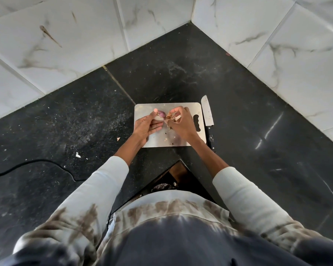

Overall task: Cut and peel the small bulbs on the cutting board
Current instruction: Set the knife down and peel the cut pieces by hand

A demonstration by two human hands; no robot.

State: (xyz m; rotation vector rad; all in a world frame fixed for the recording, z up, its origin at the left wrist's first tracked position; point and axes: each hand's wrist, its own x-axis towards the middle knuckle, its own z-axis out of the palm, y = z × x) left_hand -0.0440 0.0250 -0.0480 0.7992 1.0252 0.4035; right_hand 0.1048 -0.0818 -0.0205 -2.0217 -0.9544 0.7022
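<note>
A small purple bulb is held over the steel cutting board by my left hand, whose fingers curl round it. My right hand pinches a strip of dry brown skin just right of the bulb. Both hands hover over the board's middle. Bits of peel lie on the board near its front edge. A knife rests on the counter beside the board's right edge, blade pointing away from me, its dark handle partly hidden.
The black stone counter fills a corner between white marble-tiled walls. A black cable runs across the counter at left. Scraps of peel lie left of the board. The counter's inner corner edge is right in front of me.
</note>
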